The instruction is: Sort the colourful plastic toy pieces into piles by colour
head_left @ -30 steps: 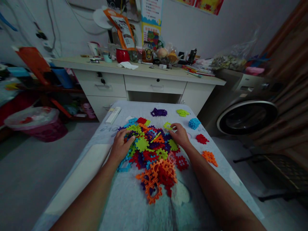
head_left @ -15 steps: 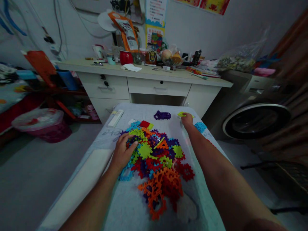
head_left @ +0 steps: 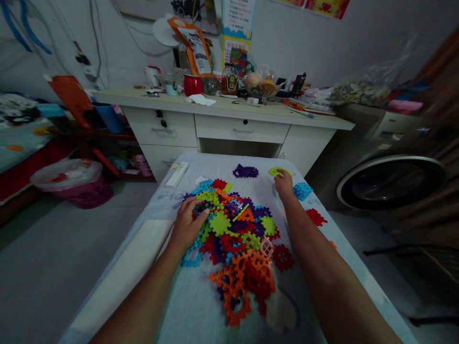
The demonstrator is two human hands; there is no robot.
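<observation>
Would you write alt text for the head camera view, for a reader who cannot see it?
A person's left hand rests on a heap of colourful interlocking plastic tiles on a pale table, while the right hand touches a yellow-green tile group beyond it. A purple tile group and a blue tile group lie nearby.

Left hand lies palm down, fingers loosely spread, forearm angled inward — right hand reaches farther forward, arm nearly straight, fingers curled downward, grip unclear.
</observation>
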